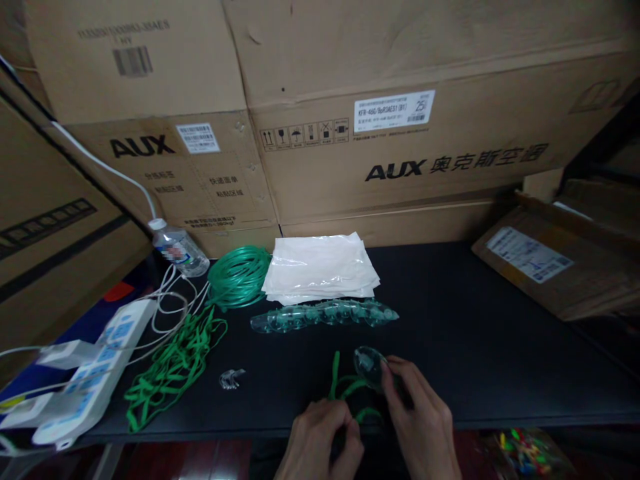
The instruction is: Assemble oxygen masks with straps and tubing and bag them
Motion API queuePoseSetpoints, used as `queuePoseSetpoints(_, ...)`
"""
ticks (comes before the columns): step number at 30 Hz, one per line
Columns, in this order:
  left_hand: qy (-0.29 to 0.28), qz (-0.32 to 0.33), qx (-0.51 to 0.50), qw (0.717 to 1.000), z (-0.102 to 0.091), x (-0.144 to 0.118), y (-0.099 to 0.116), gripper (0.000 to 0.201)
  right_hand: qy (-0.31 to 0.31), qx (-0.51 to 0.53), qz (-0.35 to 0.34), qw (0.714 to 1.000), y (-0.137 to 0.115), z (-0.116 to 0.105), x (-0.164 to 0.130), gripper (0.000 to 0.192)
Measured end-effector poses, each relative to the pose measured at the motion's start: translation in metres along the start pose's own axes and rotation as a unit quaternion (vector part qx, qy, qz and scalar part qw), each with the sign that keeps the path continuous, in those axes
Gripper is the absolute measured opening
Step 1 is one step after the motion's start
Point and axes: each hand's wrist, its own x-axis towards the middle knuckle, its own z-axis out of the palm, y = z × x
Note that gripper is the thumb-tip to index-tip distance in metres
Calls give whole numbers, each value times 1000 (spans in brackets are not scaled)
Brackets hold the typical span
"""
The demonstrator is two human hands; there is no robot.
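Observation:
My right hand [420,413] pinches a clear plastic oxygen mask [369,365] by its right edge, a little above the front of the black table. Just left of it, my left hand [325,437] is closed with its fingers curled round a green elastic strap [335,373]. One end of that strap stands up above the fingers, and loops of it pass under the mask toward my right hand. Whether strap and mask are joined I cannot tell. Behind the hands lies a nested row of clear, green-tinted masks [325,315].
Left of my hands are a pile of green straps [173,370] and small metal clips [231,379]. Farther back lie coiled green tubing [239,277], white plastic bags [323,267] and a bottle [180,248]. A power strip [100,373] sits left, a carton [555,253] right.

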Motion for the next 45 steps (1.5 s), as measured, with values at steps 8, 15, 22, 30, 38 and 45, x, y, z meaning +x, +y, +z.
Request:
queuePoseSetpoints(8,2,-184,-110,977,-25,15,17,29,12,2,56,998,0,-1,3,16)
queuePoseSetpoints(15,11,-161,-76,984,-10,29,20,21,-6,128,149,981,-7,5,-13,12)
queuePoseSetpoints(22,4,-87,-31,996,-7,27,9,18,-68,323,250,910,1,7,-19,35)
queuePoseSetpoints(30,9,-98,-14,995,-4,23,13,17,-190,360,272,872,4,3,-17,39)
queuePoseSetpoints(38,-19,-137,20,990,14,9,6,25,-107,301,247,915,7,12,-19,38)
queuePoseSetpoints(45,9,-121,50,991,16,-2,15,27,-54,268,254,928,13,21,-16,45)
